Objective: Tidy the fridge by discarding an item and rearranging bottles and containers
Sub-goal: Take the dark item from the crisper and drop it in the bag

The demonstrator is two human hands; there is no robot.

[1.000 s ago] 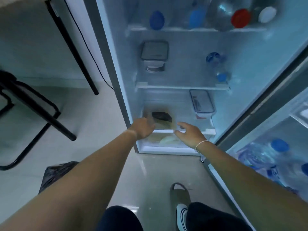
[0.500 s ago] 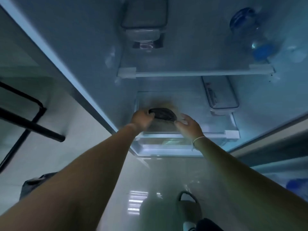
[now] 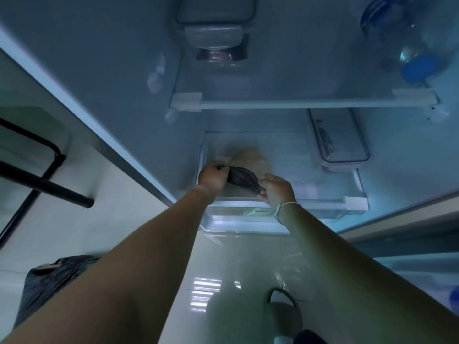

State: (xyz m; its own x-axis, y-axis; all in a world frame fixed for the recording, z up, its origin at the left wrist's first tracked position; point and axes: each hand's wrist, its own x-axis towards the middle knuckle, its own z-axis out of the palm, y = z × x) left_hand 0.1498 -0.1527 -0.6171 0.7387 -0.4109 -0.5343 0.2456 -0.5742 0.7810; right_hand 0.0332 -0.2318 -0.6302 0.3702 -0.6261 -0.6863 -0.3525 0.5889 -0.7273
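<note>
No writing can be read anywhere inside the open fridge. The clear lidded container [image 3: 339, 142] on the lower shelf carries a label with red and dark markings along its side, but the print is too blurred to make out. No brand or number is legible on the blue-capped bottle [image 3: 407, 53] on the shelf above.

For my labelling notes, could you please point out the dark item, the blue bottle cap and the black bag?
dark item [image 3: 242, 180], head view, its middle.
blue bottle cap [image 3: 419, 68], head view, its face.
black bag [image 3: 47, 281], head view, its crumpled top.
</note>
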